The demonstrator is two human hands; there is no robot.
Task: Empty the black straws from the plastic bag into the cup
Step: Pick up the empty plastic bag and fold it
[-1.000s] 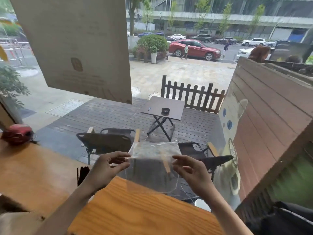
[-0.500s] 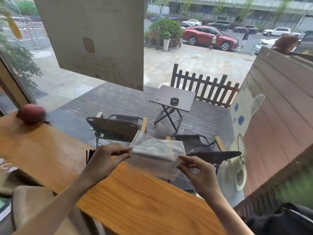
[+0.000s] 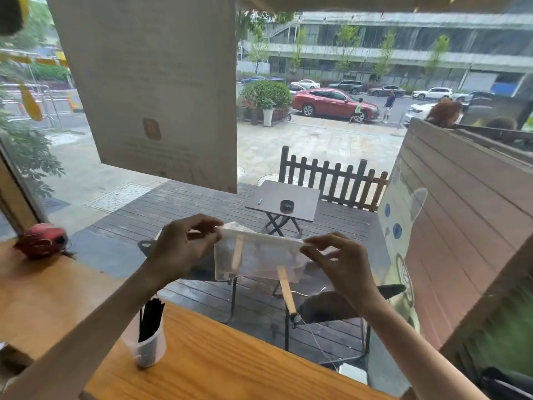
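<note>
A clear plastic bag (image 3: 259, 259) hangs stretched in the air in front of the window, and no straws show inside it. My left hand (image 3: 181, 243) pinches its upper left corner. My right hand (image 3: 336, 259) pinches its upper right corner. Below my left forearm a white cup (image 3: 150, 346) stands on the wooden counter (image 3: 230, 365). Black straws (image 3: 150, 319) stick up out of the cup, partly hidden by my arm.
A red round object (image 3: 41, 239) lies at the counter's far left by the window. The glass pane is directly behind the bag, with a large paper sign (image 3: 150, 82) stuck on it. A dark bag (image 3: 507, 382) sits at the lower right.
Both hands have lifted the bag higher and pulled its top edge taut between them. My view tilted, so the cup with the black straws now shows fully.
</note>
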